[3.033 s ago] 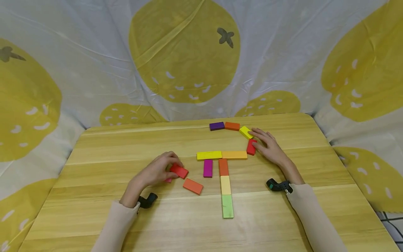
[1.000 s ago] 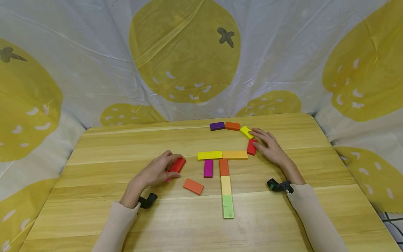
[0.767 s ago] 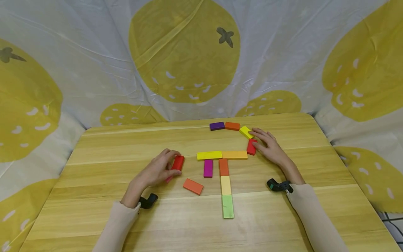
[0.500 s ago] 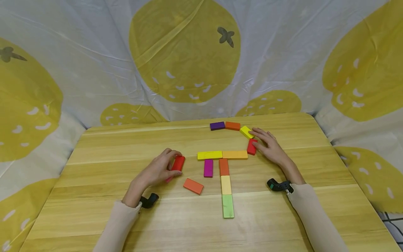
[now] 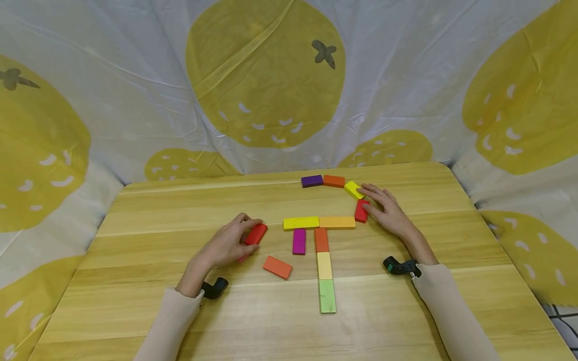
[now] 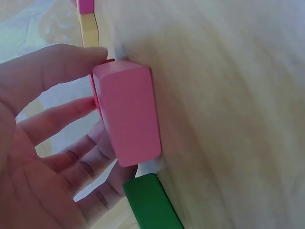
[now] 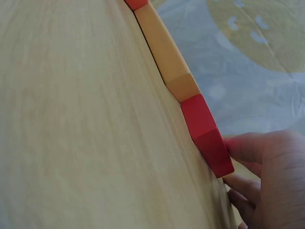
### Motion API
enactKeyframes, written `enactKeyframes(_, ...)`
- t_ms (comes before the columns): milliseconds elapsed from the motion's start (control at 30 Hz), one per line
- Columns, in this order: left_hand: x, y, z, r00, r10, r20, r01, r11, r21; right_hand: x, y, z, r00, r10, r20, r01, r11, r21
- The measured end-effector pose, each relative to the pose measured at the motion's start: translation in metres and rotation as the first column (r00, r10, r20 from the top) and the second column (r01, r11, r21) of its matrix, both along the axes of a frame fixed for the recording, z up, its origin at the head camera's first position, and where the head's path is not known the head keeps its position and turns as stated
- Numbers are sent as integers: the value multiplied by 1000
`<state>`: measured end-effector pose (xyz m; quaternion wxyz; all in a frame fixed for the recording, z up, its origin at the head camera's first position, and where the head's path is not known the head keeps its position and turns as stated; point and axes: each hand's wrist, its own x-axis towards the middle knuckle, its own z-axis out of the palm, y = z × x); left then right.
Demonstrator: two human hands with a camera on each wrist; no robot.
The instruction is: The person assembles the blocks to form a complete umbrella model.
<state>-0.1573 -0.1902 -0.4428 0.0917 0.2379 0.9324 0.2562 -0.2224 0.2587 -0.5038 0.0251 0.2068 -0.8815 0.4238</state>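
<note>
In the head view, my left hand [image 5: 228, 241] pinches a red block [image 5: 256, 234] between thumb and fingertips at the left of the layout. A pink block [image 6: 128, 114] stands in front of the red one in the left wrist view; only its end peeks out under the thumb in the head view. Near the little finger is a green block [image 6: 151, 202], which the hand hides from above. My right hand [image 5: 387, 210] rests at the curved row, fingertips at a yellow block [image 5: 354, 189] and thumb against another red block [image 7: 206, 131].
A purple block [image 5: 311, 181] and an orange block [image 5: 334, 181] continue the curve. Yellow [image 5: 300, 223] and light-orange blocks [image 5: 337, 222] form a bar, with a magenta block [image 5: 299, 241] and a column ending in a light-green block [image 5: 327, 296] below. A loose coral block [image 5: 277, 267] lies left of the column.
The red block in my left hand has turned, from slanting down to the right to slanting up to the right. My right hand and the laid-out blocks have stayed put.
</note>
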Motion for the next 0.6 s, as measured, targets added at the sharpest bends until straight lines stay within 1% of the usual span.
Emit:
enactKeyframes(267,-1,0,0,998,6,-63,-7,1000,-16,1,1,0,1000,-6,-4,6,1000,4)
enactKeyframes(467,-2,0,-4,994,23,-102,-24,1000,-5,0,1,-1,1000,-4,-7,4,1000,15)
enactKeyframes(600,-4,0,-6,992,40,-116,-39,999,8,-1,1,-2,1000,-5,-3,5,1000,16)
